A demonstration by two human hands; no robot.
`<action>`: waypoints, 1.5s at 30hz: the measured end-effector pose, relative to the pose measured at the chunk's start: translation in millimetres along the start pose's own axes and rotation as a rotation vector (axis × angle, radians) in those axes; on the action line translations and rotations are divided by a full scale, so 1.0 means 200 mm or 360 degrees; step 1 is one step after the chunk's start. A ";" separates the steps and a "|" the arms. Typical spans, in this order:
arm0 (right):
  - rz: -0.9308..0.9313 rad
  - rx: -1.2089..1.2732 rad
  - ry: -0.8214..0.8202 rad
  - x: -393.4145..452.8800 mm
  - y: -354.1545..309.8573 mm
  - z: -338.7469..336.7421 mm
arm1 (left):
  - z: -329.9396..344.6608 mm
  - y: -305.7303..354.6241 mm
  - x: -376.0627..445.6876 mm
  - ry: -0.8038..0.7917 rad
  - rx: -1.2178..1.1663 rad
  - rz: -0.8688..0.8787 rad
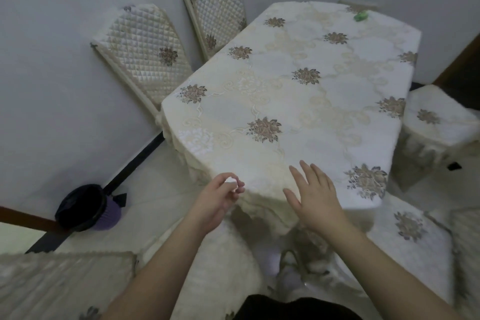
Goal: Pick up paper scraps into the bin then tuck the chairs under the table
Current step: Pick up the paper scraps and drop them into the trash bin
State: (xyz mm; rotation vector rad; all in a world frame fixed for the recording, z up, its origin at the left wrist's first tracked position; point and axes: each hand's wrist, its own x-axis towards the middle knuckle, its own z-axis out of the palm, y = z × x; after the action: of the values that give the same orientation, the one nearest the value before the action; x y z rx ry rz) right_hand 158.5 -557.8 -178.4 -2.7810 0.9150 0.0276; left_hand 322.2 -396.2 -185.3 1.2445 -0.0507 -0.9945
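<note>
Bin (85, 206) on floor, contents hidden; left hand (217, 200) pinches paper scrap (231, 181); right hand (315, 199) fingers spread.

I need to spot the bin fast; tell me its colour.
The bin is purple with a black liner, seen in the head view.

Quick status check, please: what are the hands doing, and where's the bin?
Left hand pinching a white paper scrap. Right hand open over the table edge. Bin on floor, left, by the wall. Path clear.
</note>
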 end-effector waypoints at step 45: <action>0.1732 0.0122 0.0488 -3.19 1.56 -0.56 | 2.61 -1.53 -1.83 -0.1636 0.0615 -0.0529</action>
State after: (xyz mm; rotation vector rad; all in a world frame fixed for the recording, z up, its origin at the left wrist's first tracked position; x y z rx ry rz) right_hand -545.5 -452.8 -77.5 -1.9034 2.2951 -0.2571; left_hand -357.5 -549.0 -64.8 0.9680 -0.8907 -1.8991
